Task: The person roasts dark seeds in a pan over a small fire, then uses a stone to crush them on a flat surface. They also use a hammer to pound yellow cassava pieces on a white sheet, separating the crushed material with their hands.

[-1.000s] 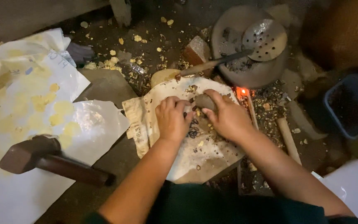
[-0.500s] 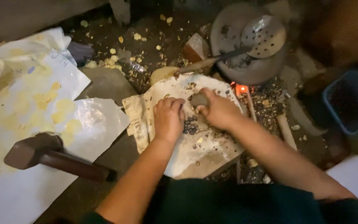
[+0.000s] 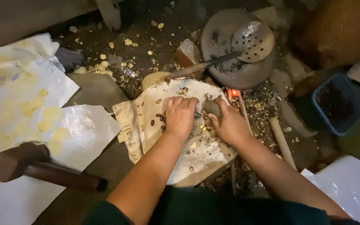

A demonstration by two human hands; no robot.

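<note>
stone [image 3: 211, 108] gripped in your right hand [image 3: 230, 125] over the stained cloth [image 3: 146, 121], your left hand [image 3: 181, 116] curled shut on dark seeds [image 3: 160, 117] there, perforated ladle [image 3: 253, 41] resting in the round pan [image 3: 230, 75] with ash, blue tub [image 3: 318, 109] holding dark bits, mallet [image 3: 38, 166] well apart on white paper [image 3: 21, 104]

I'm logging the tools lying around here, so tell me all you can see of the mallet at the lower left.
The mallet looks wooden, dark brown all over, with a blocky head and a round, straight handle. It lies flat on the white sheets, head toward the left, handle running right and slightly down, its end past the sheet's edge over the dark floor. Neither hand touches it; the left hand is well to its right, on the cloth.
</note>
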